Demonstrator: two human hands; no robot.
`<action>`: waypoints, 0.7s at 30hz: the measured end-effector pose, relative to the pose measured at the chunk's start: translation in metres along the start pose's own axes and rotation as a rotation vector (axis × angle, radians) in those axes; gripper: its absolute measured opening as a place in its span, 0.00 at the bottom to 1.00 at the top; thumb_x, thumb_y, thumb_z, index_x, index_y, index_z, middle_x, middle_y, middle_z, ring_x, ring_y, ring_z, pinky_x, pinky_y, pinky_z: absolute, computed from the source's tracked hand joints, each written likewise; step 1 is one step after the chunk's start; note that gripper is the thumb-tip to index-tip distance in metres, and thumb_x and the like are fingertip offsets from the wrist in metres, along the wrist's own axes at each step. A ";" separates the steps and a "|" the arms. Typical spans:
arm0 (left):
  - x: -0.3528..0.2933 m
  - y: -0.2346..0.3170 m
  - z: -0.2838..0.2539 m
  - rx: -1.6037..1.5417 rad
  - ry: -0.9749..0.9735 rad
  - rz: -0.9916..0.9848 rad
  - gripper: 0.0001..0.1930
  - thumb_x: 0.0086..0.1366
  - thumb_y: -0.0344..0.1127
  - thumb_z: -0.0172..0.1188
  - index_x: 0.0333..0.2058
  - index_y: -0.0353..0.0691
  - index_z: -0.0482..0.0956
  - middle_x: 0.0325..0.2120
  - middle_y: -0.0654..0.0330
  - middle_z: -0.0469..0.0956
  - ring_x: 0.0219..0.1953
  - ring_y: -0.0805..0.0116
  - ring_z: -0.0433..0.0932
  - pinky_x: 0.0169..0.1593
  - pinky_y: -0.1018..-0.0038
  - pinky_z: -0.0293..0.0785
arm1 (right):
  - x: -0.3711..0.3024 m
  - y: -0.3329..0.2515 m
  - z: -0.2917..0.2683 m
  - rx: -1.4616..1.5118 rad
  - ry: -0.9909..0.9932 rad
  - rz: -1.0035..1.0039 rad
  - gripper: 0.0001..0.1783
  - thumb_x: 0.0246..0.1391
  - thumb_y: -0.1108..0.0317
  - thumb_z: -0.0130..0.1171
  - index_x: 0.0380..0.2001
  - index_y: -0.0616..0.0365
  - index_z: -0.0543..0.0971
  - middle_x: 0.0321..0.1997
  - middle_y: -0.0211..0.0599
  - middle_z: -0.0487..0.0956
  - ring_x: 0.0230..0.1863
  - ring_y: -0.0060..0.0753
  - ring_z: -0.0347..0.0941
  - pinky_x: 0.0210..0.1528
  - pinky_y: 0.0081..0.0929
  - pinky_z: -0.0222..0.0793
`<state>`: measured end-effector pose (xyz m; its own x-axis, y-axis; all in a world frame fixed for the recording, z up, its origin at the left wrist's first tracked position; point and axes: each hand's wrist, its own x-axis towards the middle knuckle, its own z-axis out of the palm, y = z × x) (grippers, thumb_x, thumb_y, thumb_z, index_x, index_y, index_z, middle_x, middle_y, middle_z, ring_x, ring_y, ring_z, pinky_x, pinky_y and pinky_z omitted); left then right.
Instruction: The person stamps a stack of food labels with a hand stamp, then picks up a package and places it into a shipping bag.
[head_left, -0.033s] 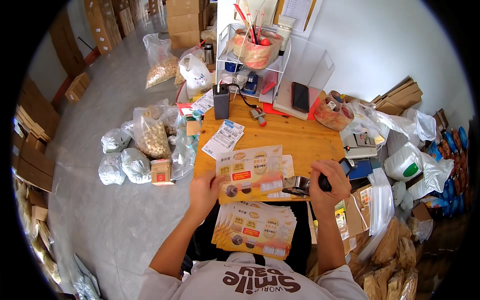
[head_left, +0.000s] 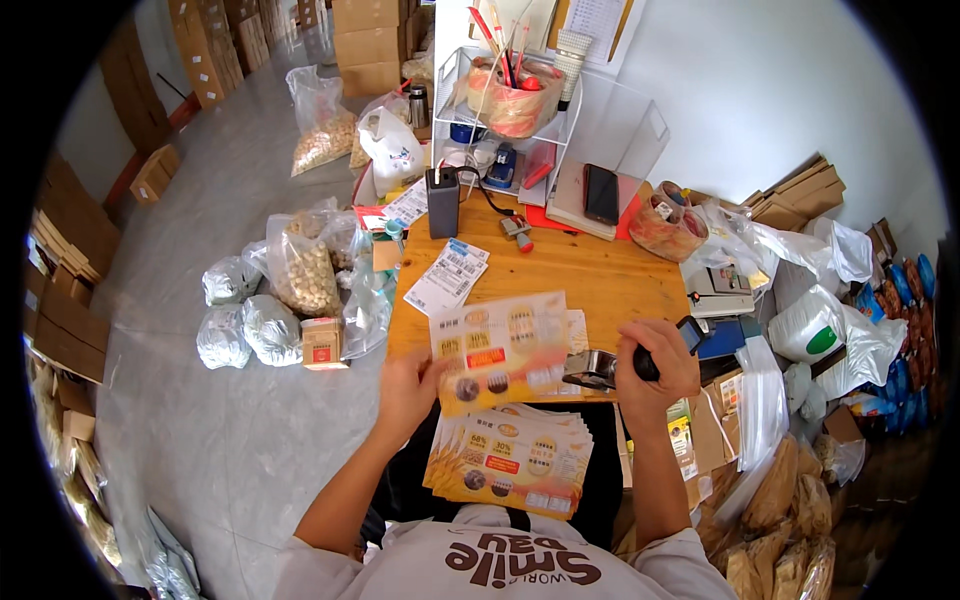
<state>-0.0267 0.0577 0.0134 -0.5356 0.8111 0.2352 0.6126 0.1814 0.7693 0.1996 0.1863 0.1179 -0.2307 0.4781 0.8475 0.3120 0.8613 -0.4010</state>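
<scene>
My left hand (head_left: 407,388), thumb and fingers closed, pinches the left edge of a flat orange-and-white printed sheet (head_left: 485,375) over the table's front edge. The sheet is slightly blurred. My right hand (head_left: 658,372) is wrapped round the black handle of a metal hand tool (head_left: 592,369); its shiny end lies at the sheet's right edge, and I cannot tell whether they touch. Its exact kind is unclear. On my lap rests a pile of matching printed sheets (head_left: 515,465). White printed slips (head_left: 447,278) lie on the wooden table (head_left: 560,265), one partly behind the held sheet.
At the back stand a wire rack (head_left: 580,128), a grey power block (head_left: 442,205) and a phone (head_left: 601,193). A tape roll (head_left: 668,228) sits at the far right corner. Filled plastic bags (head_left: 303,270) stand left on the floor; cartons and bags (head_left: 740,400) crowd the right side.
The held sheet shifts slightly left and its lower edge lifts and blurs, coming down a little in the corner. My right hand and the tool move slightly left. The lap pile stays still.
</scene>
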 end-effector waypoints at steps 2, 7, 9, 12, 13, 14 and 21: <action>-0.024 -0.007 -0.001 -0.386 -0.302 -0.269 0.07 0.58 0.34 0.60 0.27 0.36 0.79 0.17 0.53 0.76 0.19 0.54 0.75 0.23 0.69 0.69 | 0.002 0.000 0.013 0.014 -0.017 -0.049 0.11 0.35 0.86 0.60 0.26 0.63 0.79 0.26 0.41 0.77 0.28 0.39 0.74 0.29 0.28 0.68; -0.062 -0.002 -0.014 0.013 -0.559 -0.282 0.10 0.57 0.38 0.62 0.26 0.36 0.79 0.18 0.55 0.78 0.20 0.57 0.77 0.26 0.67 0.71 | -0.007 0.023 0.074 0.115 -0.085 -0.075 0.11 0.34 0.84 0.61 0.26 0.61 0.79 0.24 0.39 0.77 0.26 0.39 0.73 0.27 0.29 0.67; -0.057 -0.002 -0.017 0.236 -0.442 -0.119 0.11 0.57 0.39 0.62 0.26 0.37 0.79 0.18 0.55 0.78 0.21 0.57 0.77 0.26 0.66 0.71 | -0.011 0.030 0.093 0.122 -0.113 -0.071 0.10 0.35 0.83 0.61 0.26 0.61 0.79 0.24 0.39 0.77 0.26 0.39 0.73 0.27 0.30 0.67; -0.033 -0.005 -0.016 0.095 -0.207 -0.089 0.13 0.56 0.42 0.62 0.22 0.38 0.76 0.16 0.56 0.76 0.21 0.55 0.76 0.27 0.62 0.69 | -0.013 0.036 0.119 0.151 -0.136 -0.086 0.09 0.36 0.82 0.61 0.25 0.61 0.79 0.23 0.38 0.76 0.26 0.39 0.72 0.26 0.31 0.66; -0.026 -0.010 -0.013 0.098 -0.204 -0.094 0.13 0.56 0.42 0.62 0.22 0.38 0.76 0.16 0.56 0.76 0.21 0.55 0.76 0.27 0.62 0.69 | -0.015 0.037 0.127 0.166 -0.140 -0.098 0.09 0.36 0.82 0.61 0.25 0.60 0.79 0.23 0.38 0.75 0.25 0.40 0.72 0.26 0.31 0.66; -0.016 -0.013 -0.009 0.126 -0.137 -0.023 0.14 0.55 0.43 0.63 0.22 0.38 0.77 0.17 0.56 0.76 0.24 0.54 0.75 0.30 0.62 0.69 | -0.016 0.035 0.132 0.169 -0.145 -0.096 0.09 0.36 0.82 0.61 0.25 0.60 0.79 0.23 0.38 0.75 0.25 0.40 0.72 0.26 0.31 0.66; 0.019 -0.007 0.031 0.489 -0.044 0.128 0.18 0.47 0.47 0.68 0.21 0.37 0.76 0.24 0.55 0.75 0.35 0.55 0.70 0.41 0.63 0.63 | -0.042 0.039 0.148 0.142 -0.164 -0.041 0.10 0.37 0.83 0.60 0.27 0.61 0.79 0.22 0.40 0.72 0.26 0.41 0.71 0.28 0.31 0.66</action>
<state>-0.0229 0.0891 -0.0061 -0.4194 0.8648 0.2762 0.8780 0.3091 0.3653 0.0848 0.2256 0.0151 -0.3915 0.4533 0.8008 0.1692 0.8908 -0.4216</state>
